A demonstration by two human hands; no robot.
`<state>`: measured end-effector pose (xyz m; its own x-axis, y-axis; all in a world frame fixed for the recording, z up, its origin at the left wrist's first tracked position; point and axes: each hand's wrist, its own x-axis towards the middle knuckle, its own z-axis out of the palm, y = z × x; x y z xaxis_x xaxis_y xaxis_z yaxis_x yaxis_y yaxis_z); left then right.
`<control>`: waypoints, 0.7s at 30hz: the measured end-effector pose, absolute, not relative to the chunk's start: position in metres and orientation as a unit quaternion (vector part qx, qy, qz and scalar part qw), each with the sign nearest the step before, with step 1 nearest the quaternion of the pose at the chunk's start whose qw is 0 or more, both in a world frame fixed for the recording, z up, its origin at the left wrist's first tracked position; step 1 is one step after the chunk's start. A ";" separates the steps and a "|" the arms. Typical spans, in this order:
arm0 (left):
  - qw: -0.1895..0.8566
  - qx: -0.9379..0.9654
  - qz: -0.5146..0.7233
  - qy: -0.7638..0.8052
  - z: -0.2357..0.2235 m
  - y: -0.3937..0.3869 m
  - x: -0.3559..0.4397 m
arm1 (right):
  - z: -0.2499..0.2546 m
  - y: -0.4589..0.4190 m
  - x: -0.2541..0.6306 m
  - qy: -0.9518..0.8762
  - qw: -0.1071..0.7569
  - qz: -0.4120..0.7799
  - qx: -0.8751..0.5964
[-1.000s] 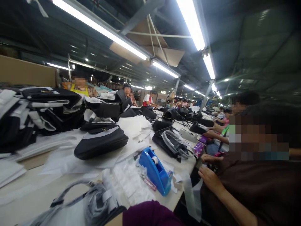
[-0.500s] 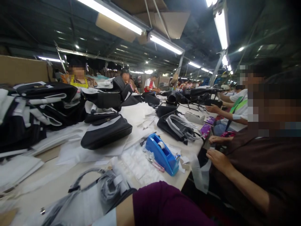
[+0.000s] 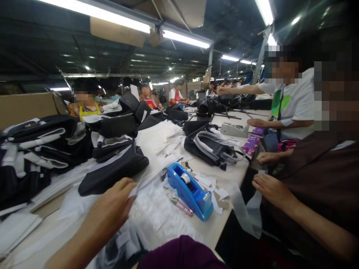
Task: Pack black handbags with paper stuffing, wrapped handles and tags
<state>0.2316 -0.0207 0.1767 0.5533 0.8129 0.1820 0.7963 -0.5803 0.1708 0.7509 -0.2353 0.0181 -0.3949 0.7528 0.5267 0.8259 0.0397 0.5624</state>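
My left hand (image 3: 117, 201) reaches in from the lower left, over the table. Its thumb and fingers are pinched together on a small whitish, see-through piece (image 3: 134, 191), perhaps film or tape. Just beyond it lies a black bag (image 3: 114, 170) with a pale strip. Below my hand, a bag wrapped in clear plastic (image 3: 126, 239) is partly hidden by my forearm and sleeve. To the right stands a blue tape dispenser (image 3: 190, 191) beside a pink-handled cutter (image 3: 183, 207). My purple sleeve (image 3: 182, 254) shows at the bottom; my right hand is out of view.
Stacked black bags (image 3: 42, 145) fill the left side. White sheets (image 3: 159, 134) lie mid-table, with a plastic-wrapped black bag (image 3: 204, 149) beyond the dispenser. A co-worker in brown (image 3: 316, 179) sits close at right, holding a translucent sheet (image 3: 249, 213). Other people work around the table.
My left hand has come into view, pinching a whitish piece. My purple sleeve has dropped lower. The view has shifted, and the co-worker in white now stretches an arm across the table.
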 end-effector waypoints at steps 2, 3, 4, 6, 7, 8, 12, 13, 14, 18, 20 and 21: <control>-0.034 0.932 0.005 0.361 0.169 0.020 0.285 | 0.019 -0.235 0.749 -0.714 0.033 -0.428 -0.554; -0.046 0.938 -0.007 0.344 0.164 0.040 0.311 | 0.019 -0.235 0.748 -0.708 0.028 -0.429 -0.560; -0.054 0.941 -0.013 0.334 0.158 0.057 0.333 | 0.020 -0.235 0.746 -0.703 0.023 -0.430 -0.566; -0.070 0.943 -0.017 0.326 0.146 0.084 0.367 | 0.020 -0.234 0.744 -0.695 0.019 -0.433 -0.574; -0.077 0.943 -0.017 0.324 0.140 0.093 0.378 | 0.019 -0.233 0.743 -0.693 0.021 -0.436 -0.574; -0.084 0.943 -0.014 0.323 0.134 0.099 0.385 | 0.019 -0.233 0.743 -0.691 0.022 -0.439 -0.574; -0.107 0.940 0.018 0.324 0.121 0.105 0.392 | 0.016 -0.230 0.746 -0.685 0.034 -0.452 -0.570; -0.110 0.937 0.030 0.329 0.120 0.105 0.392 | 0.016 -0.229 0.747 -0.685 0.038 -0.454 -0.568; -0.110 0.934 0.044 0.338 0.121 0.103 0.392 | 0.016 -0.229 0.747 -0.686 0.042 -0.454 -0.567; -0.099 0.904 0.122 0.398 0.137 0.099 0.395 | 0.014 -0.230 0.750 -0.687 0.056 -0.438 -0.577; -0.087 0.879 0.172 0.435 0.154 0.099 0.394 | 0.010 -0.231 0.753 -0.685 0.057 -0.425 -0.589; -0.078 0.863 0.200 0.457 0.166 0.101 0.392 | 0.007 -0.231 0.754 -0.684 0.061 -0.421 -0.592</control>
<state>0.3922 0.1006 0.1655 0.5025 0.7577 0.4165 0.8199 -0.5705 0.0486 0.7544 -0.2306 0.0069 -0.2909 0.7591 0.5824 0.8620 -0.0562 0.5037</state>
